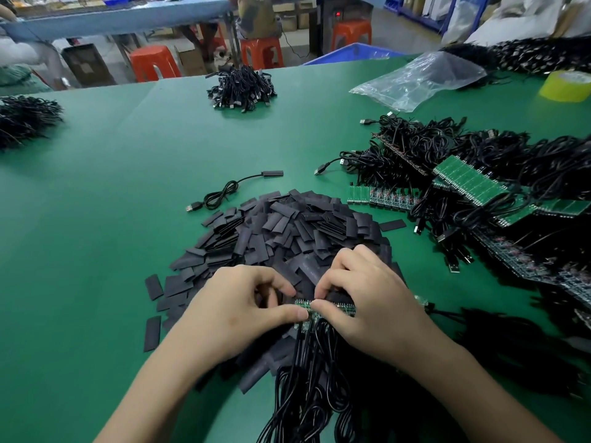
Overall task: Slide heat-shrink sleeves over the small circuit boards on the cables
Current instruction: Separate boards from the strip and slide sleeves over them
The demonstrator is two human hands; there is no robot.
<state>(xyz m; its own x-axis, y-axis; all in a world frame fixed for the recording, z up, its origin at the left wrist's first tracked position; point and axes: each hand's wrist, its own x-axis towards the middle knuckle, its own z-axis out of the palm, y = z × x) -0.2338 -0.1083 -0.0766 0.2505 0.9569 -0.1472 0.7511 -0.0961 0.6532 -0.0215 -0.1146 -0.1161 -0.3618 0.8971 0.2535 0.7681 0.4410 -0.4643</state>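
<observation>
A big heap of flat black heat-shrink sleeves (287, 228) lies on the green table (128, 187) in front of me. Over its near edge both hands hold a strip of small green circuit boards (342, 309) with black cables (307, 378) hanging toward me. My left hand (243, 311) pinches the strip's left end between thumb and fingers. My right hand (364, 295) grips the strip beside it, thumb tips nearly touching. One finished cable with a sleeve on it (236, 190) lies beyond the heap.
To the right lie tangled black USB cables with green board panels (467, 180). A cable bundle (241, 87) sits at the far middle, another (25, 119) at the far left. A clear plastic bag (419, 78) and a yellow tape roll (566, 86) lie far right.
</observation>
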